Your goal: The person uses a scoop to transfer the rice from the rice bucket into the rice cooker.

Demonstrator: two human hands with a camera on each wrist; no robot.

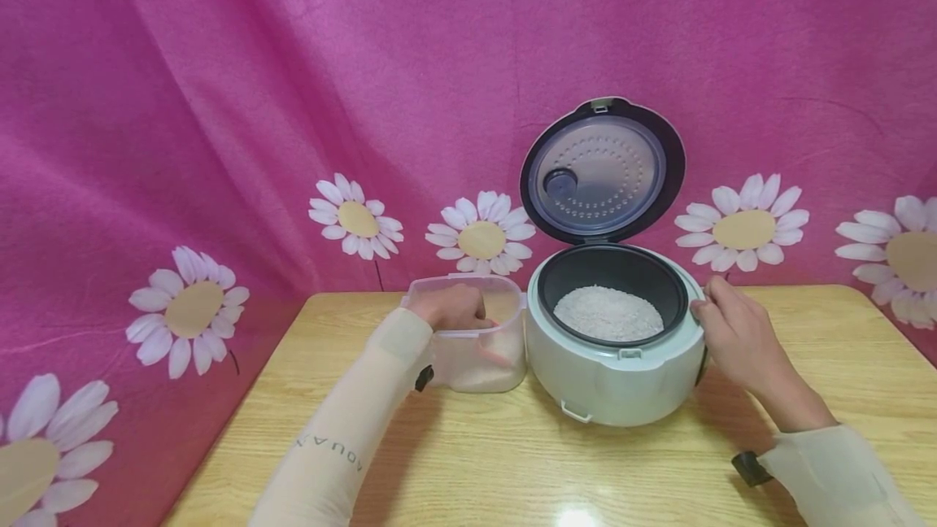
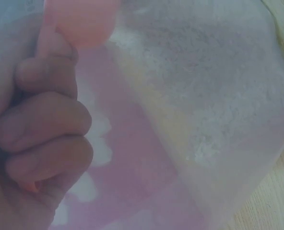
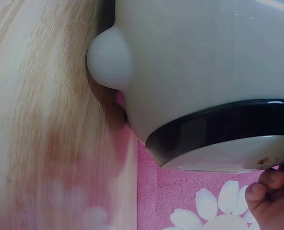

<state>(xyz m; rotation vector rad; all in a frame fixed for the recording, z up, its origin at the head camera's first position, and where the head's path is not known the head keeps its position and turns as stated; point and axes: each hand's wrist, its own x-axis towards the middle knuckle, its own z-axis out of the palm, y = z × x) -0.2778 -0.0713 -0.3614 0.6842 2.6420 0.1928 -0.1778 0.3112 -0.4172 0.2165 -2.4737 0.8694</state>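
My left hand [image 1: 457,307] reaches into a translucent pink plastic container [image 1: 476,378] on the table. In the left wrist view its fingers curl around the handle of a pink scoop [image 2: 87,21], beside white rice [image 2: 204,72] in that container. Just to the right stands a pale green rice cooker [image 1: 615,393], its lid [image 1: 603,185] raised. More white rice [image 1: 609,314] lies in the dark inner pot. My right hand [image 1: 739,344] grips the cooker's right edge, thumb on top by the rim; in the right wrist view only some fingertips [image 3: 271,179] show.
The wooden table [image 1: 586,470] carries both containers near its back edge. Behind it hangs a pink cloth [image 1: 410,104] with large white daisies. The cooker's raised lid stands close to this cloth.
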